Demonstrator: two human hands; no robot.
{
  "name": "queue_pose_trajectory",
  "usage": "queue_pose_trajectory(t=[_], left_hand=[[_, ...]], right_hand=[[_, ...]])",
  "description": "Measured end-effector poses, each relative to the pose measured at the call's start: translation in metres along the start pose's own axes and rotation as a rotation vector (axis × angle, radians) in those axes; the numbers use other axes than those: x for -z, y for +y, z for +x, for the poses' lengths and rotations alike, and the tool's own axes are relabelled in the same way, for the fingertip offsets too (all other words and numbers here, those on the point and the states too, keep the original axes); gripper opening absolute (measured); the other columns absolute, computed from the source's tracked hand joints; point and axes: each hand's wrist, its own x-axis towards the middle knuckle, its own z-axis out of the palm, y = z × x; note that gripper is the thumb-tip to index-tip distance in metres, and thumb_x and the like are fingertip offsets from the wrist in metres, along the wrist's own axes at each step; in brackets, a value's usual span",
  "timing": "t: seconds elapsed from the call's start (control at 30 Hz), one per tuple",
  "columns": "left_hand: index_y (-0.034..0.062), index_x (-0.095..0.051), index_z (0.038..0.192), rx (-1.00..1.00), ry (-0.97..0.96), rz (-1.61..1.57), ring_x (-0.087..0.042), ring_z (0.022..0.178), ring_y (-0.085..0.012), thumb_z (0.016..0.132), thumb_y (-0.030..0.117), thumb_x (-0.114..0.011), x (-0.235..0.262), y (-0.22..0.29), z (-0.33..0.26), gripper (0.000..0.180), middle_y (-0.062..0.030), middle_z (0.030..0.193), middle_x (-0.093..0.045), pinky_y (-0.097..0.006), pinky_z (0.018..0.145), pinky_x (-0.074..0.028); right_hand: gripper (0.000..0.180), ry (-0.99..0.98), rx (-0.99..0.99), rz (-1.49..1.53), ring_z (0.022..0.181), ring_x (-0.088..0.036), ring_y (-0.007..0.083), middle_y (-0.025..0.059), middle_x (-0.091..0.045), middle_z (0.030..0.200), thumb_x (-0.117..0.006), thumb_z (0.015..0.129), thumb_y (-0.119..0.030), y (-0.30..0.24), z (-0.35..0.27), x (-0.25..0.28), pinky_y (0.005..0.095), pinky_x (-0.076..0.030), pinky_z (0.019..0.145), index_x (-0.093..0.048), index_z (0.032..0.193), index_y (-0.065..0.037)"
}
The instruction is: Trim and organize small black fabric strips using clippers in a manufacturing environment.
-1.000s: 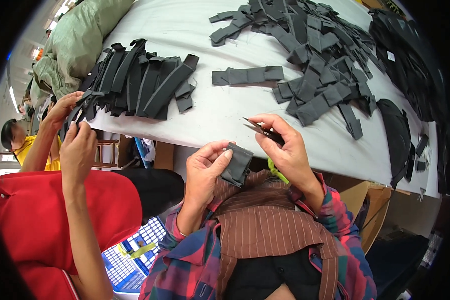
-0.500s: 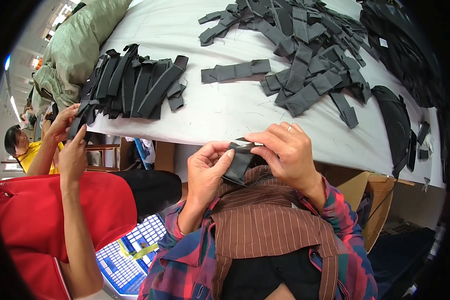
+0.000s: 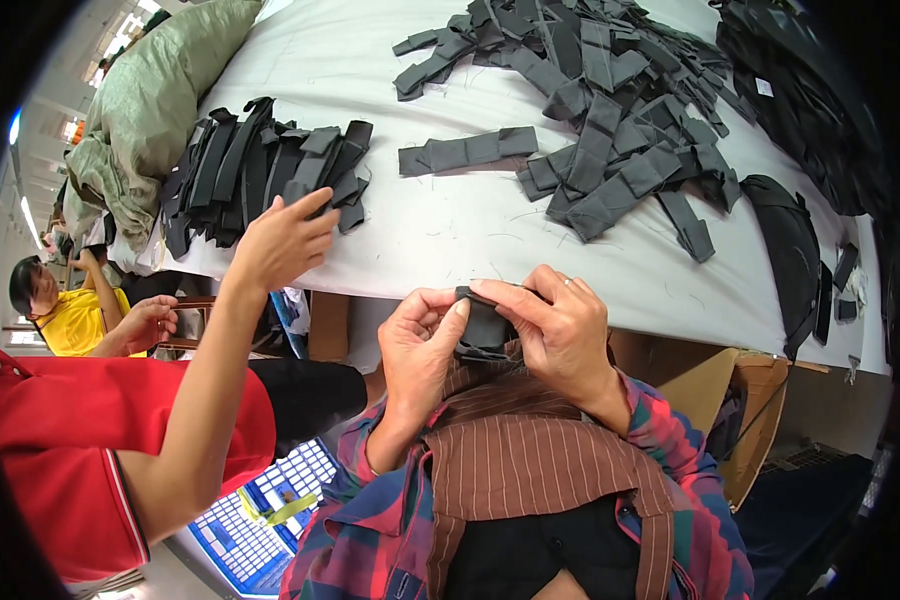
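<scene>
- Dark fabric piece [image 3: 483,327] sits between both hands, held up just off the near edge of the white table [image 3: 450,225], above the person's striped brown apron [image 3: 530,470].
- Left hand [image 3: 420,350] has its thumb and fingers pressed together on the piece's left side, pinching it from below.
- Right hand [image 3: 560,325] curls over the top, fingers closed on the upper edge of the same piece; a ring shows on one finger.
- Up on the table, a big loose heap of grey fabric strips [image 3: 600,110] sprawls well apart from the hands, with one single strip [image 3: 467,152] lying alone beside it.
- To the left, a neat stack of black strips [image 3: 260,165] lies near the table edge; a co-worker's hand [image 3: 282,240], fingers spread, reaches just beside it from a red sleeve [image 3: 80,450].
- Green sack [image 3: 160,100] slumps at the far left corner, contents hidden.
- Cardboard box [image 3: 750,400] under the table on the right stands open; I can't make out what's inside.
</scene>
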Motion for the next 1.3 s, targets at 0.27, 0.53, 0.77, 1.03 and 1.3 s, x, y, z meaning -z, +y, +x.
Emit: queue_pose_trajectory(t=[0.27,0.53,0.77,1.03,1.3], left_hand=[[-0.0018,-0.062,0.094,-0.001,0.014,-0.031,-0.052,0.07,-0.0003,0.087,0.0,-0.062,-0.001,-0.003,0.001,0.007,0.0002,0.083,-0.063,-0.015,0.061,-0.04],[-0.0008,-0.063,0.093,0.001,0.022,-0.017,-0.051,0.068,0.0009,0.087,0.001,-0.063,-0.001,-0.003,0.002,0.007,0.0022,0.081,-0.062,-0.014,0.06,-0.039],[-0.0009,-0.062,0.093,-0.038,0.067,-0.035,-0.053,0.071,-0.0008,0.087,0.001,-0.063,-0.003,-0.007,0.002,0.007,0.0001,0.085,-0.064,-0.015,0.063,-0.042],[-0.002,-0.063,0.095,0.059,0.067,-0.18,-0.056,0.07,-0.0033,0.085,0.001,-0.064,-0.001,-0.005,0.004,0.01,-0.0035,0.085,-0.066,-0.017,0.065,-0.043],[-0.003,-0.062,0.097,0.073,0.051,-0.164,-0.057,0.072,-0.004,0.085,0.0,-0.063,0.001,-0.005,0.005,0.012,-0.0048,0.086,-0.066,-0.017,0.065,-0.044]], right_hand=[[0.029,-0.019,-0.027,0.052,0.056,-0.05,0.0213,0.0014,-0.046,0.065,-0.066,0.076,-0.016,0.0,0.001,0.0,0.0338,-0.037,0.054,-0.069,0.102,-0.026],[0.031,-0.012,-0.009,0.003,0.056,-0.05,0.021,0.0012,-0.047,0.066,-0.064,0.075,-0.014,-0.003,0.002,0.001,0.0334,-0.036,0.054,-0.069,0.103,-0.027],[0.039,-0.007,0.042,-0.194,0.056,-0.047,0.0216,0.0028,-0.043,0.069,-0.058,0.073,-0.009,-0.009,0.001,-0.004,0.0337,-0.035,0.053,-0.069,0.105,-0.03],[0.042,0.138,-0.102,-0.111,0.055,-0.047,0.0212,0.0034,-0.041,0.067,-0.058,0.074,-0.002,0.017,0.008,-0.006,0.0348,-0.037,0.052,-0.069,0.106,-0.026],[0.037,-0.032,0.025,0.167,0.056,-0.052,0.0219,0.0035,-0.052,0.066,-0.068,0.073,-0.01,0.007,0.014,0.004,0.0327,-0.04,0.053,-0.066,0.11,-0.018]])
